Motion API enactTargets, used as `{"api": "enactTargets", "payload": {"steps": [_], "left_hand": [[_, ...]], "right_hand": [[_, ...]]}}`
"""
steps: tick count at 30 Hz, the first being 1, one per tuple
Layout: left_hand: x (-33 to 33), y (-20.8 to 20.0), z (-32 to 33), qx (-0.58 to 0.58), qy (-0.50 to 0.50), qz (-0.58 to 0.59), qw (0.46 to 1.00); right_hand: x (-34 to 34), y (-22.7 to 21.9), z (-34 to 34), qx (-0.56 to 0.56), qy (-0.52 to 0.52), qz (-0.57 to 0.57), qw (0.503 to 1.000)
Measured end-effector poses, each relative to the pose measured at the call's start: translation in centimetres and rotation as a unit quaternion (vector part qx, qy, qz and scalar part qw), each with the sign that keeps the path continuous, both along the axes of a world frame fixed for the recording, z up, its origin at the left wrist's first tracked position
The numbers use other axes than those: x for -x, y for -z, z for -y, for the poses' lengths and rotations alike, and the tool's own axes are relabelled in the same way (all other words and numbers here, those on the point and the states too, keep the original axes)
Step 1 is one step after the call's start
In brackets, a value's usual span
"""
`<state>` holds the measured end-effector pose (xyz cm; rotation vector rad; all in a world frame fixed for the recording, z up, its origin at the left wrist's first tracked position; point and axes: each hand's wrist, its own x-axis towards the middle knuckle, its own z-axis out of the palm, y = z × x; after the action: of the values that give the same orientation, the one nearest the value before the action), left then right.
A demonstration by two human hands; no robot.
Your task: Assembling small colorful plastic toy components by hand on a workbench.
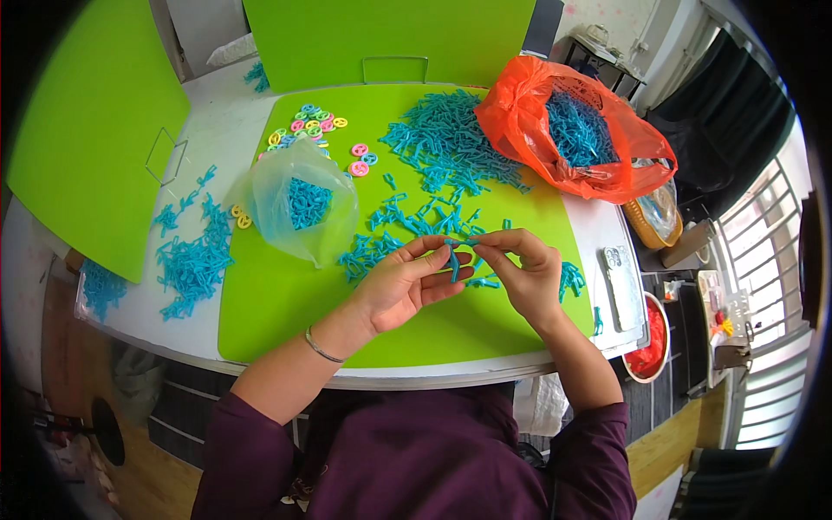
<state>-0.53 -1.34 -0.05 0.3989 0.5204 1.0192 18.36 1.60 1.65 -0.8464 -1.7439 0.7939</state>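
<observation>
Above the green mat, my left hand pinches a small teal plastic piece between thumb and forefinger, its other fingers loosely spread. My right hand grips a second slim teal piece by its end, and the two pieces meet between my fingertips. Their exact joint is too small to make out. Just beyond my hands lie loose teal pieces, with a small cluster beside my left fingers. A few more teal pieces rest right of my right hand.
A large teal heap spreads at the back, beside a red plastic bag of similar pieces. Left stand a translucent bag, pastel rings and another teal pile. Green boards rise at left and back.
</observation>
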Motion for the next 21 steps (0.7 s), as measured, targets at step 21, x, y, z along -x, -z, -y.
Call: {"api": "enactTargets", "payload": {"steps": [21], "left_hand": [[0.21,-0.38,0.24,0.005,0.027,0.017,0.999]], "right_hand": [[0.24,-0.21,0.52,-0.159,0.019,0.026,0.987]]}}
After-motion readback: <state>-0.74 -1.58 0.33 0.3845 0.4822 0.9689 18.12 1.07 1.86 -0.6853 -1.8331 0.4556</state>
